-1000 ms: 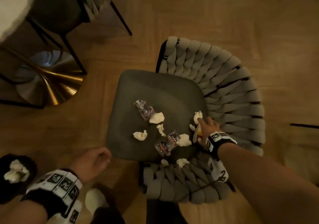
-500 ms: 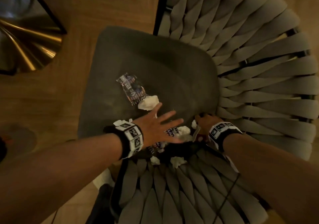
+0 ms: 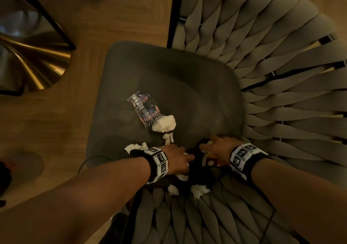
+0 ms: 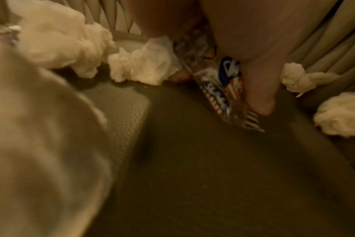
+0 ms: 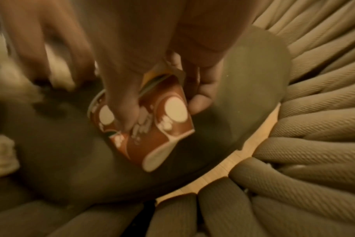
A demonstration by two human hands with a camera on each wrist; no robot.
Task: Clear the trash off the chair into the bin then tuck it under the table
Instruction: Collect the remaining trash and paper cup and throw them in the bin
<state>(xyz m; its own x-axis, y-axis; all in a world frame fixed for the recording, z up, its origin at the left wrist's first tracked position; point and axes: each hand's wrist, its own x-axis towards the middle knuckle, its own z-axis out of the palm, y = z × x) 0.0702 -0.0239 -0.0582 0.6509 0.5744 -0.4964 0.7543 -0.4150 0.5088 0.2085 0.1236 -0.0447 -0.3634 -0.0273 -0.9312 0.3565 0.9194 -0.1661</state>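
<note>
The chair's dark seat [image 3: 187,86] carries the trash: a clear printed wrapper [image 3: 144,108], a tissue ball [image 3: 164,125] touching it, and smaller tissue wads [image 3: 135,147] near the front edge. My left hand [image 3: 187,159] lies low on the seat and pinches a candy wrapper [image 4: 223,89] between its fingertips [image 4: 259,99], with tissue wads [image 4: 144,67] close beside it. My right hand [image 3: 210,148] grips a crushed red paper cup [image 5: 152,141], its fingers [image 5: 199,99] curled round it. Two tissue wads [image 3: 199,190] sit against the woven armrest.
The woven grey backrest [image 3: 281,74] wraps the seat's right and near sides. A gold table base [image 3: 32,65] and another chair's black legs [image 3: 56,27] stand on the wooden floor [image 3: 56,131] to the left. A dark shape [image 3: 3,176] shows at the left edge.
My left hand has come from beside the chair onto the seat and closed on the candy wrapper. The view has moved closer to the seat. My right hand stays at the cup.
</note>
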